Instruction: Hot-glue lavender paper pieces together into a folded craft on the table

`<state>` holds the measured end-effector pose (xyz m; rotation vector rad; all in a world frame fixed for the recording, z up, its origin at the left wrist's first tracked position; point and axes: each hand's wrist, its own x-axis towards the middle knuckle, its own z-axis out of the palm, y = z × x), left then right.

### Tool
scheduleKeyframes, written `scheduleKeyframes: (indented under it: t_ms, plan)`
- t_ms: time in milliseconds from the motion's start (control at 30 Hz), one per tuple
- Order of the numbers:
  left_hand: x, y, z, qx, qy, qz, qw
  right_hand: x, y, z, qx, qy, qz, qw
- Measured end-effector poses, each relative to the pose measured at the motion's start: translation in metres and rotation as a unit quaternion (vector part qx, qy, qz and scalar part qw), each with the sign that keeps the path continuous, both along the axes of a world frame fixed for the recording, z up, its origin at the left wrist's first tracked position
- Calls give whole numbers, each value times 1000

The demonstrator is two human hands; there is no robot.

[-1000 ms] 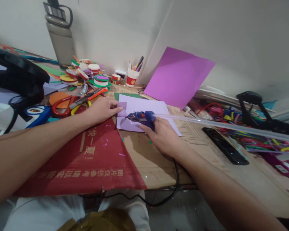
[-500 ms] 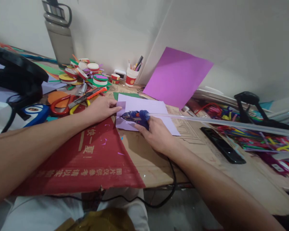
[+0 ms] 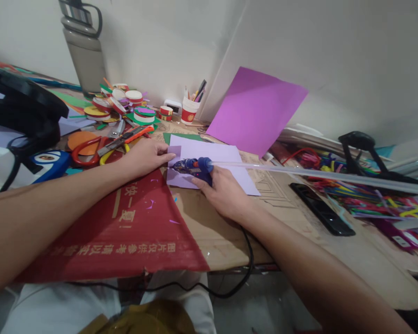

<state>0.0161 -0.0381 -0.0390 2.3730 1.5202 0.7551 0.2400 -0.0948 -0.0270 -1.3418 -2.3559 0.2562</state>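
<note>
My right hand point(image 3: 226, 192) is wrapped round a blue hot glue gun point(image 3: 195, 168), with a long clear glue stick point(image 3: 271, 168) reaching out of its back to the right. The gun's nozzle points left, over the left edge of a light purple sheet of paper point(image 3: 216, 155). A darker purple strip or flap point(image 3: 174, 151) shows at that edge. My left hand point(image 3: 149, 155) is closed at the sheet's left edge, thumb over the paper and fingers curled beside it. Part of a green sheet point(image 3: 184, 137) sticks out behind the purple one.
Scissors point(image 3: 87, 153), an orange utility knife point(image 3: 128, 139) and paper-cup rings point(image 3: 142, 113) lie at left. A pen cup point(image 3: 190, 111) and magenta sheet point(image 3: 257, 111) stand behind. A phone point(image 3: 320, 208) lies right, near bundled pipe cleaners point(image 3: 376, 199). A black cord point(image 3: 249, 260) hangs off the edge.
The glue gun in my right hand has shifted slightly left, its nozzle now nearer the sheet's left edge. My left hand stays at the paper.
</note>
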Motion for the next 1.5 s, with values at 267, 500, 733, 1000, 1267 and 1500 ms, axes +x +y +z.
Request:
scheduleKeyframes:
  t_ms: [267,500,733,1000,1267,1500]
  plan:
    - [-1,0,-1,3,-8,-10,1000,8,-3,5,-14,-25,-31,999]
    - [-1,1,-2,-5,-10,-17,1000,11,-5,7,0,-30,-33,999]
    - [-1,0,-1,-11,-14,-14,1000,10,-4,5,-7,-10,-28,1000]
    - [0,-1,1,-10,-19,-8,1000,-1,-3,0,4,-15,-8,1000]
    - [0,0,0,-19,-25,-7,999,0,0,1,0,-21,-17,1000]
    - [0,0,0,-20,-8,-1,1000,7,-2,7,-13,-13,-33,999]
